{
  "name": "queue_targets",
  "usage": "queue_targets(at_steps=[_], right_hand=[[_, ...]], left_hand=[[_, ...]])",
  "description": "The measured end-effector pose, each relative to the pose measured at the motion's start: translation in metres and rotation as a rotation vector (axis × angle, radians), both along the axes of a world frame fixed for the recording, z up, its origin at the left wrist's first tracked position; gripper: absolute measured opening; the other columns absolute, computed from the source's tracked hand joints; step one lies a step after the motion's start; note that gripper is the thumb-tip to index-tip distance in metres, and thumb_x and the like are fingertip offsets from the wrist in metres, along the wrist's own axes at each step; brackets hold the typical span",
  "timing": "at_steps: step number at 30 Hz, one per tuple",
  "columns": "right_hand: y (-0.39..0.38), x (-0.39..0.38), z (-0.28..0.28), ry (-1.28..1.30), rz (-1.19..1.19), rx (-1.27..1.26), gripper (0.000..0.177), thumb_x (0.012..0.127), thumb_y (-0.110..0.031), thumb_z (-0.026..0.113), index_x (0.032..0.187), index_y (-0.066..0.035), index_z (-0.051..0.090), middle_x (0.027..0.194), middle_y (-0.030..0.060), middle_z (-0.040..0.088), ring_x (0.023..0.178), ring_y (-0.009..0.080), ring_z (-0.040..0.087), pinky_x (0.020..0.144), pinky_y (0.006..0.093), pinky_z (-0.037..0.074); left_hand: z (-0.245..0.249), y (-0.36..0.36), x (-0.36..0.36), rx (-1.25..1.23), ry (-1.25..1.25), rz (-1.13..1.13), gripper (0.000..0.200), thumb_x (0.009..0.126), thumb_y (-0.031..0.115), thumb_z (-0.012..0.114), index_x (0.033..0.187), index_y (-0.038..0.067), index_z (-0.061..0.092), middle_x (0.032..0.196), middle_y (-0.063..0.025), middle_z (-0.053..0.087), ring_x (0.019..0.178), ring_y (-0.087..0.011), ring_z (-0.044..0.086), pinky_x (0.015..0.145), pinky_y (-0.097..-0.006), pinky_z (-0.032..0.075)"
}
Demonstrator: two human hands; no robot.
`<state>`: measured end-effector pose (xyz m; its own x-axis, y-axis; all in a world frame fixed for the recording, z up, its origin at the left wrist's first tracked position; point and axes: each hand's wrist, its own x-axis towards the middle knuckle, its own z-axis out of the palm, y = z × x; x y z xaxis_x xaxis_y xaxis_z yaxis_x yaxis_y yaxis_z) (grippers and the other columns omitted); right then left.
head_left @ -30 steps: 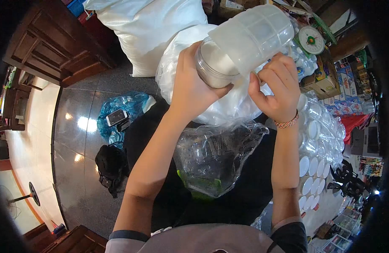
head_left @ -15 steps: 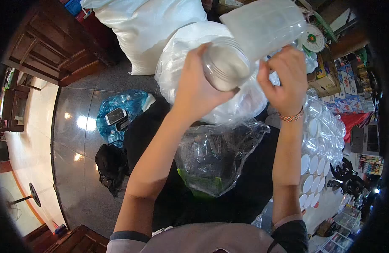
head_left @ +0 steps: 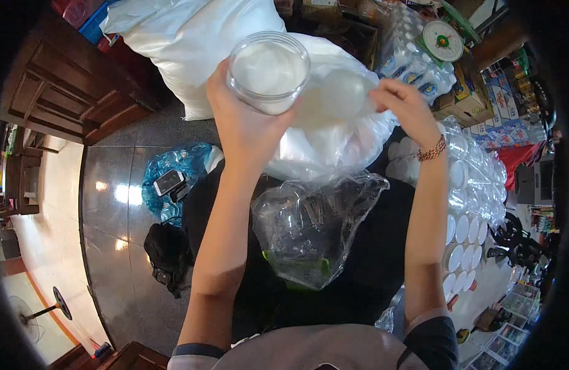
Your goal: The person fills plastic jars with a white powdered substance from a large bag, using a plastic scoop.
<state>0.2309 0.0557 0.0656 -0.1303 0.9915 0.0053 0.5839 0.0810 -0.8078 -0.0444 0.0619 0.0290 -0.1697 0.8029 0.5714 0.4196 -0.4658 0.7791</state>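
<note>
My left hand (head_left: pixel 247 120) is wrapped round a clear plastic jar (head_left: pixel 269 102), its open mouth facing me, with white contents (head_left: pixel 266 66) inside. My right hand (head_left: pixel 409 111) is closed at the edge of a translucent plastic container (head_left: pixel 343 95), which is blurred by motion. That container is over the open white plastic bag (head_left: pixel 315 148), to the right of the jar. How the fingers grip it is not clear. A clear plastic bag (head_left: pixel 312 225) lies across my lap below.
A large white sack (head_left: pixel 192 49) stands behind the bag. To the right are wrapped jars (head_left: pixel 473 179), several white-lidded jars (head_left: pixel 460 253), bottles (head_left: pixel 408 61) and a dial scale (head_left: pixel 443 41). A phone (head_left: pixel 169 182) rests on blue plastic (head_left: pixel 155 197) at left.
The translucent container has come down from its raised, tilted position beside the jar to the white bag. The jar has moved up and left, its contents now plainly visible.
</note>
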Motion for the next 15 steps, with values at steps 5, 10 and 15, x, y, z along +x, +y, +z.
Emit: queue_targets(at_steps=[5, 10, 15], right_hand=[[-0.004, -0.025, -0.017, -0.216, 0.209, -0.319, 0.034, 0.091, -0.033, 0.059, 0.094, 0.001, 0.065, 0.083, 0.0136, 0.063, 0.08, 0.0221, 0.061, 0.076, 0.0344, 0.048], [0.018, -0.026, -0.092, -0.514, 0.414, 0.022, 0.029, 0.094, -0.026, 0.055, 0.109, -0.002, 0.062, 0.114, 0.0148, 0.06, 0.105, 0.0327, 0.055, 0.094, 0.0389, 0.044], [0.027, -0.054, -0.096, -0.569, 0.398, -0.108, 0.022, 0.096, -0.02, 0.049, 0.103, -0.003, 0.061, 0.111, 0.0157, 0.062, 0.106, 0.0347, 0.057, 0.092, 0.0437, 0.044]], left_hand=[[-0.004, 0.001, 0.001, 0.032, 0.006, 0.025, 0.104, 0.056, 0.026, 0.092, 0.135, -0.007, 0.033, 0.127, -0.0197, 0.044, 0.12, -0.0321, 0.047, 0.104, -0.041, 0.039], [-0.003, 0.003, 0.001, -0.091, -0.226, -0.095, 0.098, 0.061, 0.012, 0.091, 0.136, -0.007, 0.03, 0.13, -0.0203, 0.046, 0.118, -0.0265, 0.053, 0.1, -0.0364, 0.046], [-0.002, 0.001, -0.002, -0.068, -0.15, -0.102, 0.098, 0.062, 0.01, 0.091, 0.136, -0.008, 0.029, 0.127, -0.0215, 0.048, 0.116, -0.027, 0.055, 0.1, -0.0361, 0.047]])
